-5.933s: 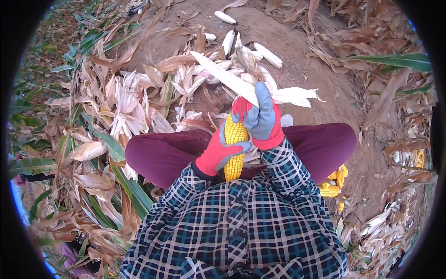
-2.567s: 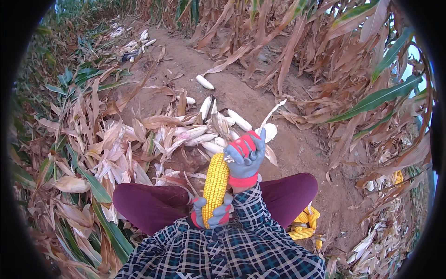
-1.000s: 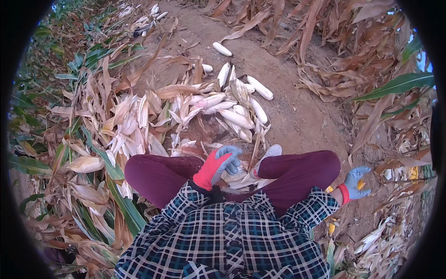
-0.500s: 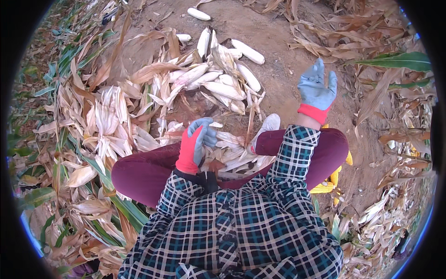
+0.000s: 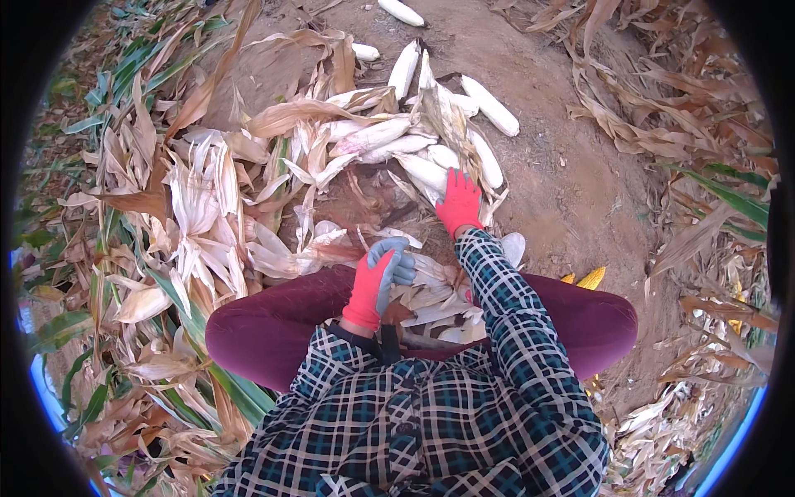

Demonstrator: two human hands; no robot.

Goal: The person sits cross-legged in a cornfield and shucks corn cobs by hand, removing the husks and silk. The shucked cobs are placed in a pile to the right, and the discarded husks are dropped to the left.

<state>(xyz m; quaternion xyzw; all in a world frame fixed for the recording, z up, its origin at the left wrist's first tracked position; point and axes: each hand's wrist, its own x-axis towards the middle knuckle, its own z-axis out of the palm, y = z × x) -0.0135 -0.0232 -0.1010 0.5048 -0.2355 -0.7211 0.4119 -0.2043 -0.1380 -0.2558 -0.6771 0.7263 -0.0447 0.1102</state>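
My right hand (image 5: 460,204), in a red and grey work glove, reaches forward onto the pile. Its back faces up and its fingers are stretched and apart, at the near end of a pale ear of corn in its husk (image 5: 422,172). No grip on the ear shows. My left hand (image 5: 383,280), gloved alike, hovers above my lap with its fingers curled closed. Something small and pointed seems to stick out beside its thumb; what the fingers hold is hidden. Pale loose husks (image 5: 431,290) lie between my legs. Several more whitish ears (image 5: 377,135) form the pile.
Dry husks (image 5: 199,199) and leaves heap up on the left. Single pale ears (image 5: 402,12) lie farther off on brown soil (image 5: 571,182). Yellow husked cobs (image 5: 591,278) show beyond my right knee (image 5: 592,327). Dry stalks and leaves (image 5: 662,99) line the right side.
My right hand has swung from the right, where it was raised and empty, leftward onto the pile, turning its palm down. My left hand stays curled over my lap. The view has shifted slightly.
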